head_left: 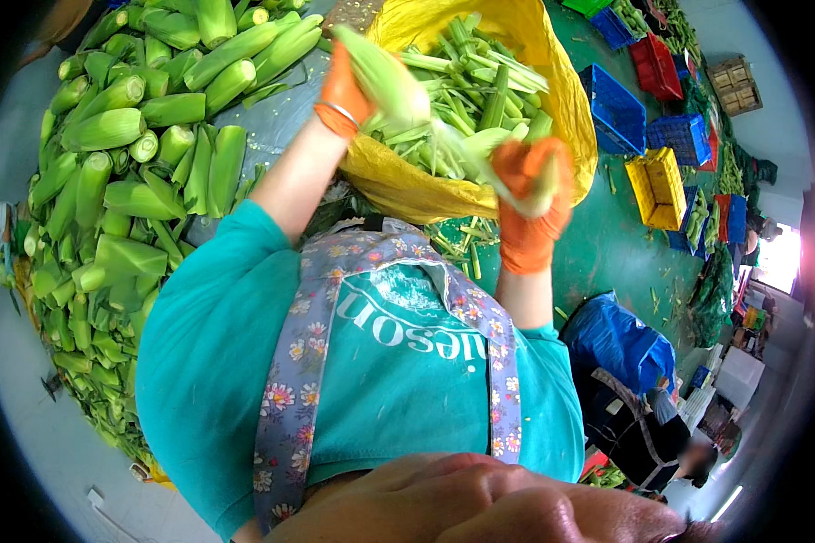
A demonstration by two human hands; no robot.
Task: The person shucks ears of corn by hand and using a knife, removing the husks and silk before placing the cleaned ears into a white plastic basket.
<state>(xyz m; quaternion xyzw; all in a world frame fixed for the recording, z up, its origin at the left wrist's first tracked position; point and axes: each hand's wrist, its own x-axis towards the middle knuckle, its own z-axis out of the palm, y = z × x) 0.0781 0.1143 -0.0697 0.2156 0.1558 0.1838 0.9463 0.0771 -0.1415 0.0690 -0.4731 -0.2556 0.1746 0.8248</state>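
Husk apparently being stripped from a corn ear (388,80)
Left hand (346,92) wraps the ear over the sack's left rim; right hand (527,204), blurred, curls round a husk strip (543,188) near the yellow sack (572,95)'s right rim. Pulling on calls for steady left grip.

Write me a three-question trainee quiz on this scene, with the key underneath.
1. Multiple choice: What colour are the person's gloves?
A) blue
B) orange
C) white
2. True or false: The yellow sack is tied shut.
3. Short answer: Which hand is wrapped round the green-husked corn ear?

Key:
1. B, orange.
2. False; it stands open, with loose husk pieces inside.
3. The left hand.
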